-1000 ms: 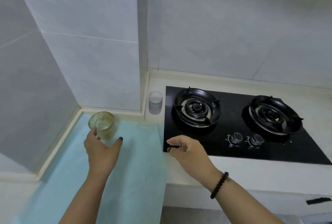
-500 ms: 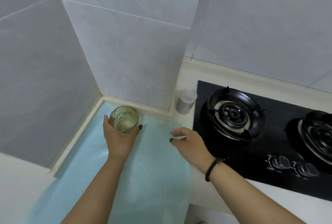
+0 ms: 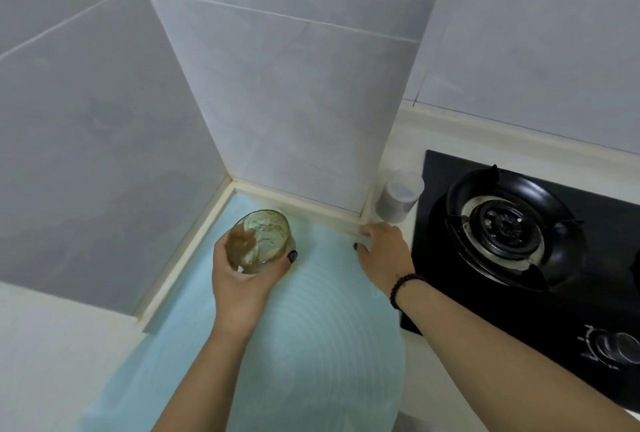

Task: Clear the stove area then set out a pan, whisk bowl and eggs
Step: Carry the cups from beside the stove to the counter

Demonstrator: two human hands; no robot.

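Observation:
My left hand (image 3: 242,279) grips a dirty clear glass (image 3: 259,241) smeared with brownish residue; the glass is tilted toward me above the pale blue mat (image 3: 304,345) near the wall corner. My right hand (image 3: 382,248) reaches toward the far right corner of the mat, fingers curled down at the mat's edge; whether it pinches the mat I cannot tell. A beaded bracelet circles that wrist. The black gas stove (image 3: 519,234) lies to the right, with nothing on its left burner.
A small frosted plastic cup (image 3: 398,198) stands on the white counter between the tiled pillar and the stove. Grey tiled walls close the corner behind the mat. Stove knobs (image 3: 616,345) sit at the lower right.
My left hand closed round the glass and tilted it toward me. My right hand moved from the stove's front corner to the mat's far right corner. The view swung left and closer.

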